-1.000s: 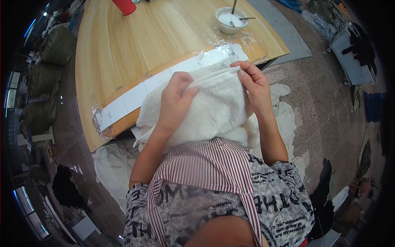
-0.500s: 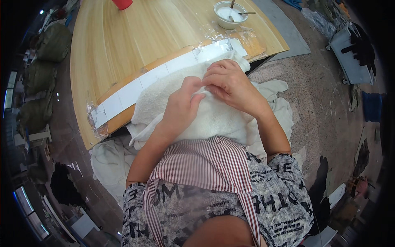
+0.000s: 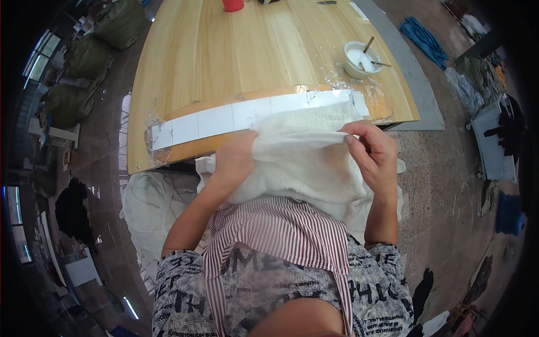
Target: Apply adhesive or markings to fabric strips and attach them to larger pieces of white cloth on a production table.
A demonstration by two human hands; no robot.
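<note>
head view: i see white cloth spanning table edge to striped apron; right hand pinches its fold, likely for tautness; left hand against it, fingertips hidden, grip i can't tell

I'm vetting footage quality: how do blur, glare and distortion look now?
Head view: the left hand looks softer than the right hand, possibly motion blur; folds in the white cloth remain readable. Same view: bright glare streaks on the floor at left; table edges bow, and the corners fall black.
</note>
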